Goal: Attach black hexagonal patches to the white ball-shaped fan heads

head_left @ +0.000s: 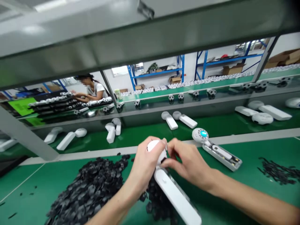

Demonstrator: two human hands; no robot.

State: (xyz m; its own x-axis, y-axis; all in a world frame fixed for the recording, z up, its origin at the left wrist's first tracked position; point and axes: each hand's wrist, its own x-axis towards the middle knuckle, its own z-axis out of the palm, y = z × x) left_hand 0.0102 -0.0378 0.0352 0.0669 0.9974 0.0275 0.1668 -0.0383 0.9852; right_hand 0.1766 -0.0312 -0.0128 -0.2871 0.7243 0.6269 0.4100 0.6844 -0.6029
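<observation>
While racks (pixel 204 62) stand beyond, pieces (pixel 91 184) litter the worktop (pixel 35 203).

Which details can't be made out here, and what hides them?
All in the head view:
Round head of the white handheld device: partly covered by the left hand.
Whether the right hand pinches anything: hidden by its own fingers.
Full spread of the black flat pieces: left forearm and bottom edge.
Black strips: cut off by the right edge.
Co-worker's handwork: too small, blurred.

Head-worn view, forward and down
</observation>
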